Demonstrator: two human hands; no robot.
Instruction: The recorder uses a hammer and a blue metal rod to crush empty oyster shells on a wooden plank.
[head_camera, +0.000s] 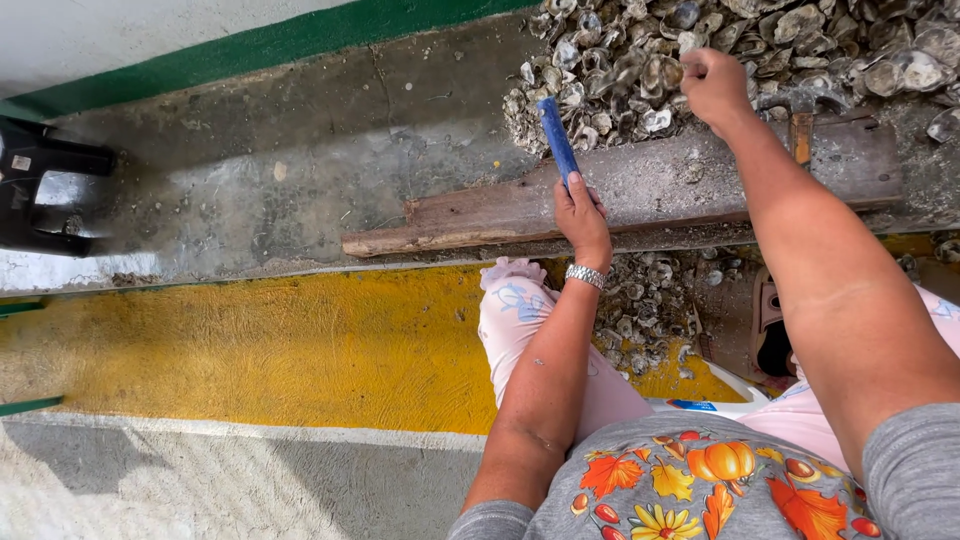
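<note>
beside a black plastic stool (40, 185) on a grey concrete ledge (300, 170), the left hand (583, 215) grips a blue-handled tool (558, 140) angled up-left over a worn plank (640, 195), while the nearer right hand (715, 88) closes on an oyster from the shell heap (800, 45) directly beyond.

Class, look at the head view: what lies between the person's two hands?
In the head view, between the left hand holding the blue-handled tool and the right hand lie grey oyster shells and part of the wooden plank.
</note>
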